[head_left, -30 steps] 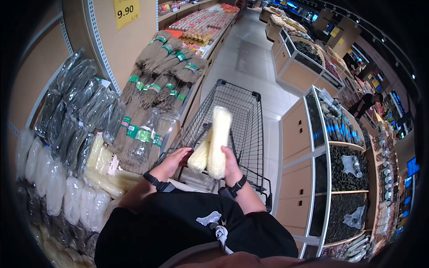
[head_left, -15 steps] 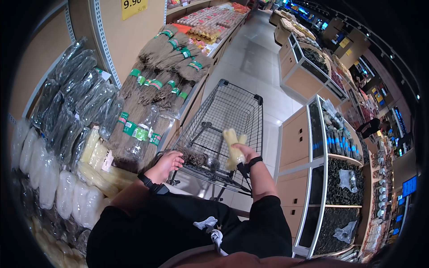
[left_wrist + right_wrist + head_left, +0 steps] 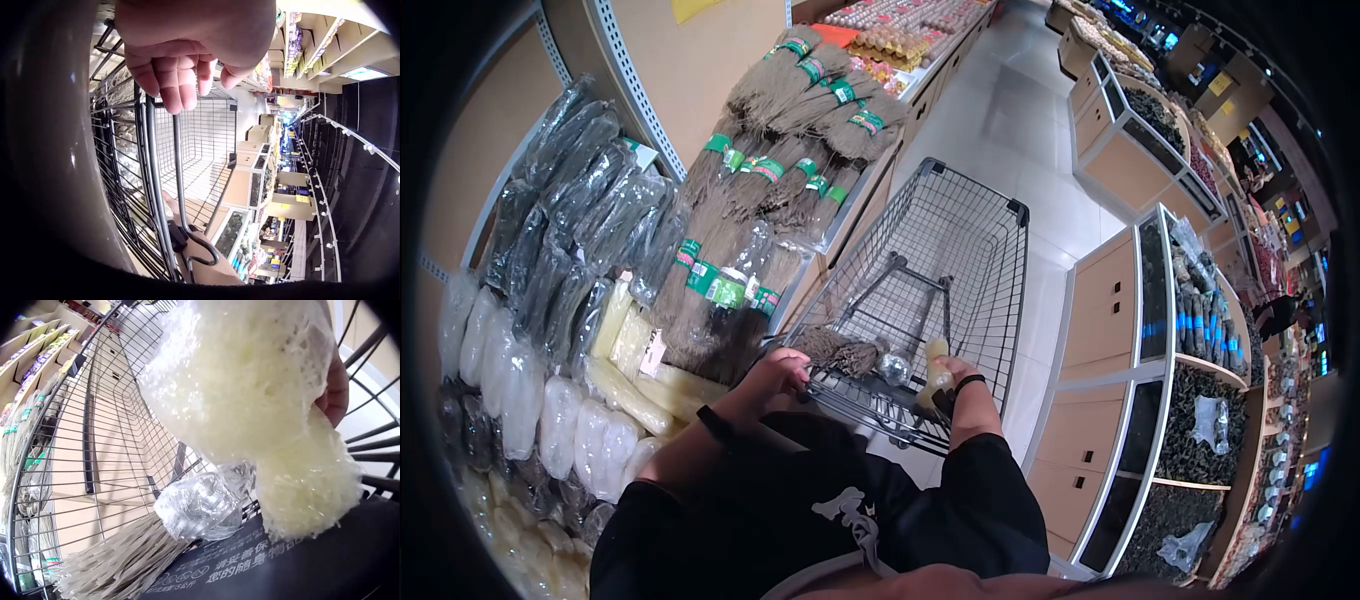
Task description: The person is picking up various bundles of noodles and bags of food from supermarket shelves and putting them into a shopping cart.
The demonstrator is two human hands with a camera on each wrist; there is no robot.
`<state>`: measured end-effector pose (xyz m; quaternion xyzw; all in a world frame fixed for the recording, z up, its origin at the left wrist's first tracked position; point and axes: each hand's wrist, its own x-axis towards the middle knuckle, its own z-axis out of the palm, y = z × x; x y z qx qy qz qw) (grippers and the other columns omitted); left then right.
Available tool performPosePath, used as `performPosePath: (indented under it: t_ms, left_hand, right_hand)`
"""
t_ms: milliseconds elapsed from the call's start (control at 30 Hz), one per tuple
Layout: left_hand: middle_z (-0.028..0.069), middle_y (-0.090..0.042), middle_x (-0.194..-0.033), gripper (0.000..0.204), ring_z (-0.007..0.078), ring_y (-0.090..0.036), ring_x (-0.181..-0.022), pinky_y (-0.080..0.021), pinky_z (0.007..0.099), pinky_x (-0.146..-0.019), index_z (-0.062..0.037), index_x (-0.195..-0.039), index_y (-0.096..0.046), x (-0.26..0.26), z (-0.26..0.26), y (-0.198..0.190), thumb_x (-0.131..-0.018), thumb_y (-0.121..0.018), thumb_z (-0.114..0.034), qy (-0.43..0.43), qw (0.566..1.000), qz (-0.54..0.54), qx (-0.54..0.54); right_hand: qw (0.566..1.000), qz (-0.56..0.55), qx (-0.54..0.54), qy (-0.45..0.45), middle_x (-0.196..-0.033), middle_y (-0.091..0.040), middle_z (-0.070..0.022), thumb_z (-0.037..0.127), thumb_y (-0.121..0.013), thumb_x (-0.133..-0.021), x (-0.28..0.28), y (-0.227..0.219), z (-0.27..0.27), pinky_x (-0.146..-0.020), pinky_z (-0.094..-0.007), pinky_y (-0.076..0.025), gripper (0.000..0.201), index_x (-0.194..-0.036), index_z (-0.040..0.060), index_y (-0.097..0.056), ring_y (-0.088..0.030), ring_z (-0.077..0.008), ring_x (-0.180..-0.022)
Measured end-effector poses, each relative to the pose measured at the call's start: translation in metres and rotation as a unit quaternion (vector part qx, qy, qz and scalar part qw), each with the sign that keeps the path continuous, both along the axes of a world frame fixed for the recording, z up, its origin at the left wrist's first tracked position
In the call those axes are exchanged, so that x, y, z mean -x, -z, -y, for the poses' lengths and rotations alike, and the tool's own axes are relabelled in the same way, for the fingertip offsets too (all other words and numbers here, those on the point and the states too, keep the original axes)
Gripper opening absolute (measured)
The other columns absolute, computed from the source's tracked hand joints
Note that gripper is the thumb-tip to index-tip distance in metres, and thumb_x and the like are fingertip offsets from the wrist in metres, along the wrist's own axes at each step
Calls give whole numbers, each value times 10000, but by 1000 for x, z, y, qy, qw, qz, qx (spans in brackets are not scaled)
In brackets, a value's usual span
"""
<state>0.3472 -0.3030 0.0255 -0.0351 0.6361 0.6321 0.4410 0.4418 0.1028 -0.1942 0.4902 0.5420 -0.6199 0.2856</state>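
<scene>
My right hand (image 3: 962, 375) grips two bundles of pale yellow dried noodles (image 3: 244, 381) in clear plastic, low inside the near right end of the shopping cart (image 3: 990, 290). In the right wrist view only some fingertips (image 3: 336, 394) show behind the bundles. Below them lie a bundle of grey-brown noodles (image 3: 119, 562) and a clear plastic-wrapped item (image 3: 200, 506), beside a black printed panel (image 3: 250, 569). At the cart's near left corner hangs my left hand (image 3: 780, 372), holding nothing. Its fingers (image 3: 167, 84) curl loosely over the rim bars in the left wrist view.
To the left, a shelf bears bagged dark noodles (image 3: 600, 210), white noodles (image 3: 565, 425) and yellow noodles (image 3: 625, 395). Green-banded brown noodles (image 3: 750, 210) lie on the stand along the cart's left. Wooden cabinets (image 3: 1100, 300) with dried goods line the right, across the tiled aisle (image 3: 1000, 130).
Both hands were around the yellow noodle bundles above the cart. The left hand let go and moved to the cart's near left corner, while the right hand lowered the bundles into the cart.
</scene>
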Motion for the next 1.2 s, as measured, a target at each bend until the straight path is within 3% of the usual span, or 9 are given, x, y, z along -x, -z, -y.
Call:
performPosePath:
  t_ms: [100, 333, 567, 667, 767, 900, 967, 1100, 1200]
  left_hand:
    - [55, -611, -821, 230, 127, -582, -707, -454, 257, -640, -84, -1056, -558, -7, 10, 0, -899, -521, -247, 19, 993, -112, -15]
    - [39, -600, -810, 229, 118, -575, -705, -455, 255, -637, -86, -1059, -560, -1, 18, 2, -901, -513, -245, 26, 997, -68, -10]
    - [48, -582, -819, 226, 104, -581, -747, -477, 244, -689, -43, -1093, -529, -1, 19, -2, -937, -432, -175, 16, 1000, -7, -3]
    - [59, -583, -841, 232, 112, -578, -729, -474, 252, -680, -48, -1087, -532, -3, 22, -1, -924, -466, -201, 37, 998, -43, -17]
    - [65, -583, -851, 252, 120, -580, -717, -468, 260, -663, -51, -1082, -536, -3, 22, 4, -920, -481, -236, 7, 1000, -4, -13]
    - [75, -580, -854, 254, 127, -581, -706, -460, 260, -638, -55, -1087, -541, -2, 27, 11, -919, -493, -240, 10, 1000, -8, -27]
    - [80, -579, -853, 251, 130, -581, -704, -458, 258, -629, -54, -1090, -541, -3, 28, 13, -920, -495, -234, 11, 999, -14, -31]
    - [91, -577, -855, 240, 134, -582, -704, -454, 241, -615, -51, -1097, -538, -4, 27, 12, -922, -504, -211, 11, 999, -18, -39]
    - [94, -577, -856, 238, 133, -582, -700, -452, 234, -610, -46, -1098, -537, -4, 28, 16, -922, -504, -202, 13, 999, -24, -35]
  right_hand:
    - [1000, 3, -3, 19, -914, -639, -122, 360, -647, -754, -2, 15, 11, -705, -420, -483, 396, -1011, 63, -600, -607, -272, -792]
    - [999, -33, 29, -10, -1009, -634, -141, 338, -594, -796, 8, 19, 37, -770, -418, -478, 425, -1084, 26, -566, -610, -295, -904]
    - [989, -42, -127, -69, -1125, -608, -169, 344, -548, -824, 18, 52, 51, -869, -389, -452, 475, -1171, 20, -549, -580, -304, -1029]
    - [926, -94, -341, -128, -1196, -587, -181, 326, -532, -837, 18, 74, 55, -940, -364, -425, 522, -1270, 38, -496, -562, -325, -1097]
    - [913, -78, -300, -265, -1249, -551, -182, 386, -545, -810, 22, 56, 49, -987, -326, -388, 590, -1304, 68, -488, -529, -314, -1150]
    - [920, -72, -260, -284, -1230, -564, -183, 411, -601, -750, 22, 37, 63, -977, -319, -403, 644, -1276, 50, -512, -536, -293, -1147]
    - [850, -84, -326, -406, -1139, -620, -150, 351, -627, -711, 17, 54, 61, -916, -340, -460, 473, -1123, 120, -630, -590, -300, -1058]
    - [897, -136, -290, -305, -1070, -648, -137, 306, -682, -630, 14, 74, 28, -827, -344, -499, 403, -986, 119, -690, -608, -297, -1003]
    - [959, -197, -198, 43, -881, -663, -123, 197, -698, -617, -4, 54, 13, -711, -334, -505, 300, -828, -14, -668, -640, -236, -752]
